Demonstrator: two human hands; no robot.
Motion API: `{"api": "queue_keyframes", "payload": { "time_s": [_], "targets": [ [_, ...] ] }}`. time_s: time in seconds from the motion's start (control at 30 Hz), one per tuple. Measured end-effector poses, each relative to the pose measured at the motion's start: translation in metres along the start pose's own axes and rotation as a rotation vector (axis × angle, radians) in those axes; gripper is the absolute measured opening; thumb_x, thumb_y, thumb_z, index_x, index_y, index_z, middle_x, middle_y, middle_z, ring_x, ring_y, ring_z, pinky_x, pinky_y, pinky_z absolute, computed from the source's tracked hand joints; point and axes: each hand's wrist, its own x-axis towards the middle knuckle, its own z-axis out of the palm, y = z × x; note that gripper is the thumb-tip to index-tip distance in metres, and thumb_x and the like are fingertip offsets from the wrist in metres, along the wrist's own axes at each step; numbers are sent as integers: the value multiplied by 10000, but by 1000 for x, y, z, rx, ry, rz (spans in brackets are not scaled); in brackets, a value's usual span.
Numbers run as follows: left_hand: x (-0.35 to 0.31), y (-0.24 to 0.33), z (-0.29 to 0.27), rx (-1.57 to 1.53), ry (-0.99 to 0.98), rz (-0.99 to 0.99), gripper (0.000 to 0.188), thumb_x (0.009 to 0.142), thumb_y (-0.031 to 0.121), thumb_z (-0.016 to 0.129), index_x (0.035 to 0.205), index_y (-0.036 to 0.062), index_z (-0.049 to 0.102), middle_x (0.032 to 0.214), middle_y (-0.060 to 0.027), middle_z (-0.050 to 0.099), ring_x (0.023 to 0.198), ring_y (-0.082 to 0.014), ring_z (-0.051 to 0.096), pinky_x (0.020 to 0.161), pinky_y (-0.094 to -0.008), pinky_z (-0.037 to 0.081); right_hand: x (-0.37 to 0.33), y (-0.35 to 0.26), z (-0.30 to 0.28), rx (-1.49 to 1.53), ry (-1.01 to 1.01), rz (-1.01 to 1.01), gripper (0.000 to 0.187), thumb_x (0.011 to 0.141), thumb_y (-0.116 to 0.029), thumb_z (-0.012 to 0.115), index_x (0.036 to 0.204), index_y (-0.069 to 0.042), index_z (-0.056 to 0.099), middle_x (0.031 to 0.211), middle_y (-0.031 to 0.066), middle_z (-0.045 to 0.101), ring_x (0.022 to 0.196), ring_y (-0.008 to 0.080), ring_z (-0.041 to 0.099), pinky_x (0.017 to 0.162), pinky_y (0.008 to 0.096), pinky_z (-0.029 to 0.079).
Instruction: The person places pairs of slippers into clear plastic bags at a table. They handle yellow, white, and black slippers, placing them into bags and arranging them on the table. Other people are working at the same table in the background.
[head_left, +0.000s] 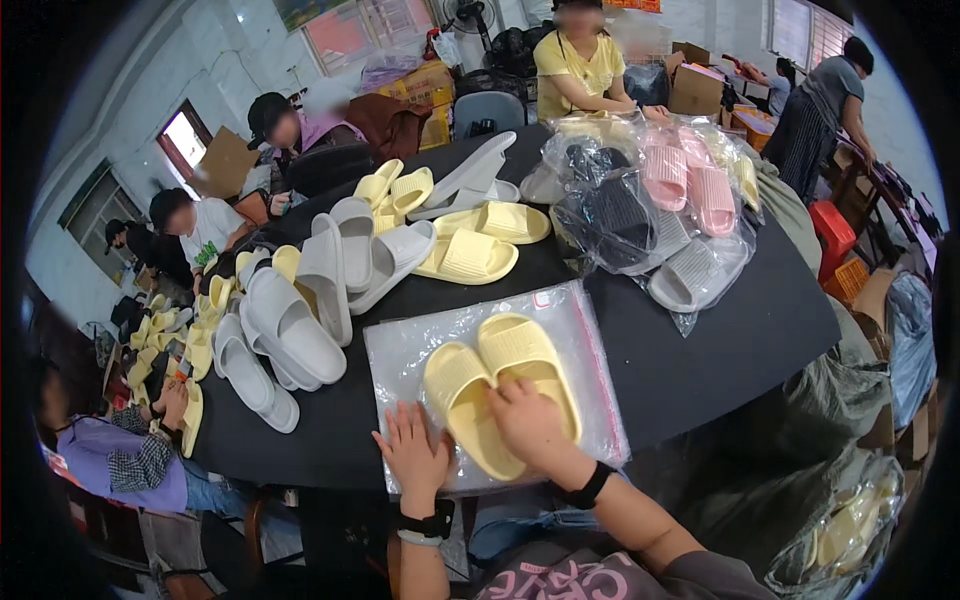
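Observation:
A pair of pale yellow slide slippers (462,382) lies side by side on a stack of clear plastic bags (596,335) at the table's near edge. Their toe straps point away from me. My right hand (535,425) has its fingers curled over the inner edges where the two slippers meet, gripping them; its fingertips are partly hidden. To the left of the pair, my left hand (415,455) lies flat on the bags with fingers spread, holding nothing. Loose grey slippers (295,330) are piled at the left, with more yellow slippers (470,255) beyond the bags.
Bagged pink, black and grey slippers (690,190) are heaped at the far right of the black table (700,360). Several people sit or stand around, one in a yellow shirt (580,70) across from me. Large sacks (830,400) stand by the right edge.

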Motion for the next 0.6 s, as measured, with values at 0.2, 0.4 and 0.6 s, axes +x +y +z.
{"api": "queue_keyframes", "payload": {
  "time_s": [0.2,0.4,0.6],
  "targets": [
    [0,4,-6,-57,-11,-36,729,935,504,534,1503,75,376,1567,-184,321,1476,-389,208,1167,-621,52,-8,30,-8,85,26,80,367,897,-245,621,1250,-143,621,1227,122,578,1054,313,590,810,415,549],
    [0,-12,-6,-198,27,3,664,926,388,599,1468,48,420,1528,-197,380,1469,-363,248,1163,-628,62,-35,43,-68,497,4,88,419,926,-192,612,1332,-103,564,1259,191,572,1078,370,589,871,426,515],
    [-11,35,-72,-445,78,198,567,906,237,663,1400,17,494,1440,-210,480,1369,-381,404,1145,-517,256,-70,81,-64,617,219,251,436,925,-70,586,1348,-4,502,1269,210,539,1104,350,582,931,389,485]
  ]
}}
